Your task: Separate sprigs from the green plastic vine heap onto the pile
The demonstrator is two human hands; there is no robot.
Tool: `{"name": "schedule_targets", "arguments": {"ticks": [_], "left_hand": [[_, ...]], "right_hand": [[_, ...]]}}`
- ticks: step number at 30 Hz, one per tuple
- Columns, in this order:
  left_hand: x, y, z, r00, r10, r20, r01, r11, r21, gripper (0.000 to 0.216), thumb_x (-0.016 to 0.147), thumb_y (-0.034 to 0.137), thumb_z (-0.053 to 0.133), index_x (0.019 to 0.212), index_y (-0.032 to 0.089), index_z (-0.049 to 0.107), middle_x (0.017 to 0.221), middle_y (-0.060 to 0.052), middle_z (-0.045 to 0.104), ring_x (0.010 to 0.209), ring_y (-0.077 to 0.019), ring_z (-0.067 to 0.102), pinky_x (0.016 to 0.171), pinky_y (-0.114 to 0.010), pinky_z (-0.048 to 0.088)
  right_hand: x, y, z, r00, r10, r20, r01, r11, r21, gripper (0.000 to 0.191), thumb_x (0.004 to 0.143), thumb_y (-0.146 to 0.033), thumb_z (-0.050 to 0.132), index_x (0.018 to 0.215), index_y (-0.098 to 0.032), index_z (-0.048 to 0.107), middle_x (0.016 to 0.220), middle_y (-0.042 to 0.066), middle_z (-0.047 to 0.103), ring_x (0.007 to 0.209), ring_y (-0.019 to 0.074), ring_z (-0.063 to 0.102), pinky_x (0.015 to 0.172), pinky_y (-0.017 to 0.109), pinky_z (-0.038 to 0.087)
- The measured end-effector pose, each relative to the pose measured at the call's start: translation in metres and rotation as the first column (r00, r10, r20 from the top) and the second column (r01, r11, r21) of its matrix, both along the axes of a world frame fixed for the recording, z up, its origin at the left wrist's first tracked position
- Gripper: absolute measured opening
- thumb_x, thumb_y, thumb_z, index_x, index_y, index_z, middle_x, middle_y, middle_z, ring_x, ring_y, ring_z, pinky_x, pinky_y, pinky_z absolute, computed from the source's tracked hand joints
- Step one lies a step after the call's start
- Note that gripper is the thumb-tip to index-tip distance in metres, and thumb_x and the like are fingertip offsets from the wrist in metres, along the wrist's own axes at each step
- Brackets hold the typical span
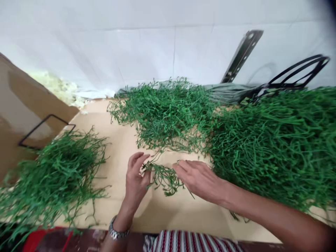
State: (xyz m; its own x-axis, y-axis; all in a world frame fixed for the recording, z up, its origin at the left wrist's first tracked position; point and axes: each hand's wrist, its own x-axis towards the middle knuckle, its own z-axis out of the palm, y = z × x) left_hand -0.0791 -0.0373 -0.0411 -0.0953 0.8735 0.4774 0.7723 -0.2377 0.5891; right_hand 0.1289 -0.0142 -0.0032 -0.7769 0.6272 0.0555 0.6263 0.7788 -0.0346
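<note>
My left hand (137, 176), with a metal watch (118, 228) on its wrist, is curled with thumb and fingers at one end of a small bunch of thin, branching green stems (166, 176). On the other side of this bunch, my right hand (195, 178) is closed with its fingertips on the stems. Its palm side is hidden. The bunch is held just above the tan board (168, 213). Right behind my hands lies a loose pile of the same green stems (170, 110).
A large heap of green stems (278, 147) fills the right side, and another pile (60, 175) lies at the left. Cardboard (31, 105) with a black wire frame (48, 117) stands far left. Black wire loops (301, 73) and a slotted metal bar (243, 56) lean near the white wall.
</note>
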Motion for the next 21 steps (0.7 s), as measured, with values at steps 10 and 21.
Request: {"name": "schedule_targets", "arguments": {"ticks": [10, 21], "left_hand": [[0.012, -0.038, 0.011, 0.999, 0.015, -0.037, -0.008, 0.983, 0.182, 0.045, 0.073, 0.004, 0.05, 0.116, 0.018, 0.051, 0.114, -0.011, 0.051, 0.108, -0.0222, 0.049, 0.091, -0.038, 0.043], [0.035, -0.042, -0.025, 0.915, -0.238, -0.327, 0.178, 0.963, -0.204, 0.026, 0.08, 0.017, 0.05, 0.103, 0.021, 0.061, 0.102, -0.006, 0.064, 0.109, -0.0276, 0.048, 0.099, -0.052, 0.025]], "right_hand": [[0.011, -0.024, -0.038, 0.902, -0.31, -0.3, 0.31, 0.949, -0.049, 0.022, 0.087, -0.025, 0.043, 0.098, -0.018, 0.062, 0.085, 0.005, 0.07, 0.066, 0.0182, 0.066, 0.056, 0.025, 0.041], [0.027, -0.023, -0.045, 0.684, -0.324, -0.654, 0.423, 0.906, -0.007, 0.019, 0.083, -0.021, 0.047, 0.09, -0.013, 0.064, 0.082, 0.008, 0.07, 0.067, 0.0163, 0.065, 0.063, 0.024, 0.049]]}}
